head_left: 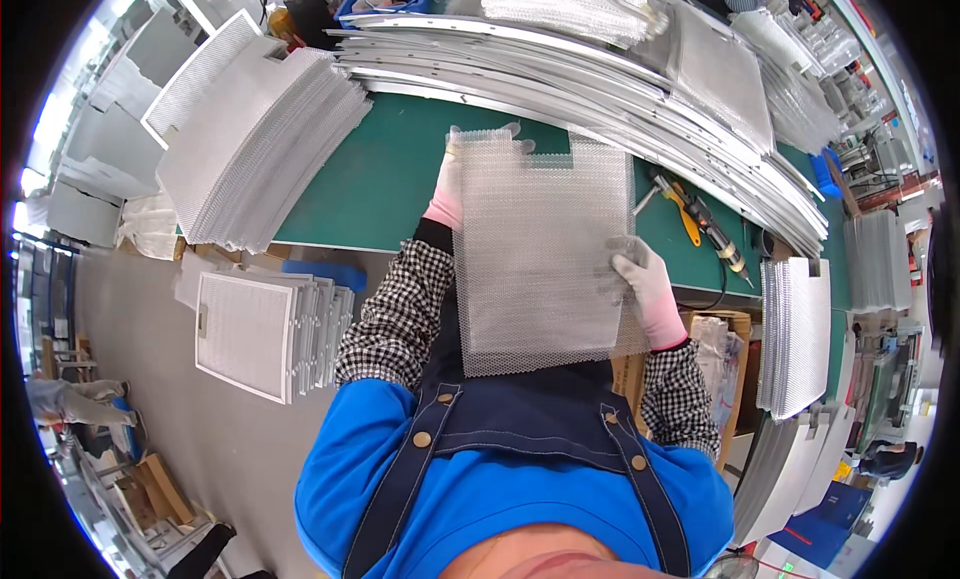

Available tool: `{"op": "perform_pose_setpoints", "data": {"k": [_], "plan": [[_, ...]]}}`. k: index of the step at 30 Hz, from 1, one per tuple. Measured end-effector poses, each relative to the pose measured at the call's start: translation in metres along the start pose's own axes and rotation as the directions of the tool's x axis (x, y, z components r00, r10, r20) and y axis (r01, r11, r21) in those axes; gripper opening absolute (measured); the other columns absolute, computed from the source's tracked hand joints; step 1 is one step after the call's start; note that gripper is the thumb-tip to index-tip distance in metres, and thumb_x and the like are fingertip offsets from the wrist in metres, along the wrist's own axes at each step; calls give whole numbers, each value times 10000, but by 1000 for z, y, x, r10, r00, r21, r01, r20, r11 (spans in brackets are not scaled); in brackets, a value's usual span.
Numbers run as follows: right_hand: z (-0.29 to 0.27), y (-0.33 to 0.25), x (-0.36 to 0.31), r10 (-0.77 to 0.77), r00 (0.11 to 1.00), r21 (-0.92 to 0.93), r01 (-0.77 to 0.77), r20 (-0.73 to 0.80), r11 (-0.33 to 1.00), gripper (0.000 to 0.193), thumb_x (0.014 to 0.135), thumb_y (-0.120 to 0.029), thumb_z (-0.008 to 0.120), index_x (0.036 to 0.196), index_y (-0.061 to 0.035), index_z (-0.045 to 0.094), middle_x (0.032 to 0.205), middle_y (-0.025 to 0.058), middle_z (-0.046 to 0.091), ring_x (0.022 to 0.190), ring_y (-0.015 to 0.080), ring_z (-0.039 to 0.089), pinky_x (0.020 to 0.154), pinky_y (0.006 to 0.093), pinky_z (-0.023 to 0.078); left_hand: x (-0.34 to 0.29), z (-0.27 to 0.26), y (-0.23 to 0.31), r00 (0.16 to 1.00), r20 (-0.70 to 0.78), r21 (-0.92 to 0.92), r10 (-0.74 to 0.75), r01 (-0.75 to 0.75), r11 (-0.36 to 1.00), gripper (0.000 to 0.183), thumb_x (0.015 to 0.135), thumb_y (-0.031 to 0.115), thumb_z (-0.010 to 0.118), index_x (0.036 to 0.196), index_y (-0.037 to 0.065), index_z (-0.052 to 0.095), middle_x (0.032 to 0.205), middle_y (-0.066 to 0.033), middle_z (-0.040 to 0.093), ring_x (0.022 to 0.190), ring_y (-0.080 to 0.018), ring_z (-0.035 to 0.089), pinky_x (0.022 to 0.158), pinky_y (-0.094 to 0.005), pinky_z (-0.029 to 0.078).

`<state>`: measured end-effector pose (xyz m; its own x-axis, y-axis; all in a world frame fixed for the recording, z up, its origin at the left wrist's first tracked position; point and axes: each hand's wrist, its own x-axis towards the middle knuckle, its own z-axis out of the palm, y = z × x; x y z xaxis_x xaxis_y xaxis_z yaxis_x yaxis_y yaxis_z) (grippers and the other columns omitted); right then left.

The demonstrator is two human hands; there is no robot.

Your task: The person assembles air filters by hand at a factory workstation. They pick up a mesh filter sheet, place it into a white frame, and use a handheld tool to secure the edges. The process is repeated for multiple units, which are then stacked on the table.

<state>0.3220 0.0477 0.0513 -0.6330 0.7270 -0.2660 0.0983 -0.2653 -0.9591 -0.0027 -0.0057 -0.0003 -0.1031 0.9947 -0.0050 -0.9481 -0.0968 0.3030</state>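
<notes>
Upright in front of my chest is a silvery metal mesh sheet (540, 264) with a rectangular notch in its upper edge. Slightly offset edges suggest more than one layer, but I cannot tell how many. My left hand (451, 184), in a pale glove with a pink cuff, grips the upper left side; some fingertips show above the top edge and the rest are behind the mesh. My right hand (645, 282), gloved alike, closes on the lower right edge, its thumb in front. Just beyond that edge, a power screwdriver (715, 231) and an orange-handled tool (687, 217) lie on the green table (390, 164).
A tall stack of mesh sheets (265, 149) stands on the table's left. Long metal strips (520, 69) curve across the back. Further mesh stacks (795, 334) stand at the right. Framed panels (245, 336) are below the table's left front edge. An open cardboard box (740, 354) sits by my right forearm.
</notes>
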Motion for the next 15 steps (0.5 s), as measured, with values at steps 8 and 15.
{"op": "perform_pose_setpoints", "data": {"k": [8,15], "plan": [[-5,8,-12,21,999,-31,-22,-48,999,359,955,-53,589,1296,59,570,1150,82,673,1009,153,645,922,302,518,-6,11,-4,1000,24,-31,7,-7,1000,1168,788,873,500,1542,7,282,1290,-259,566,1089,-345,618,921,-536,576],[-14,14,-11,-20,999,-160,13,-46,987,383,953,-25,572,1321,78,546,1155,106,679,1040,179,646,943,311,511,-6,10,-5,999,31,79,35,-37,996,969,902,714,569,1524,7,339,1292,-222,589,1137,-342,603,943,-510,552]]}}
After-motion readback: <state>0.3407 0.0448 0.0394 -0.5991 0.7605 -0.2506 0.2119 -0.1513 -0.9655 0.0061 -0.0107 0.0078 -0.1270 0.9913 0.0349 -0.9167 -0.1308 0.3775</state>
